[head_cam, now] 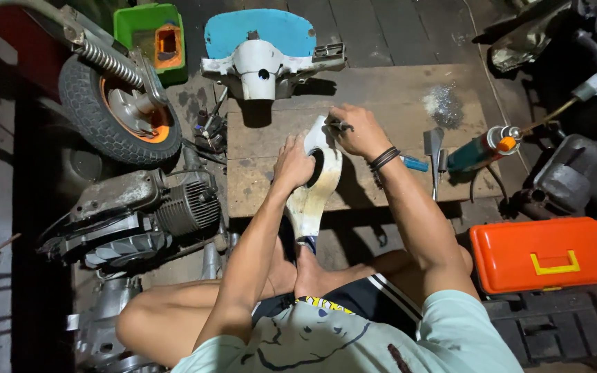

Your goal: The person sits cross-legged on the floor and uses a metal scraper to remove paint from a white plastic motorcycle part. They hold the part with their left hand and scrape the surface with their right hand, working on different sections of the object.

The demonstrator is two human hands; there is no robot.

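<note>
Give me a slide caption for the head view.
Left hand steadies a white scooter panel on a wooden board; right hand works its top edge.

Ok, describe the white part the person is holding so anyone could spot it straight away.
Start at the wooden board on the floor. At its near edge, the left hand and right hand grip a long cream-white scooter panel. Unlike the blue and white headset cover behind, it is narrow with one round hole.
</note>
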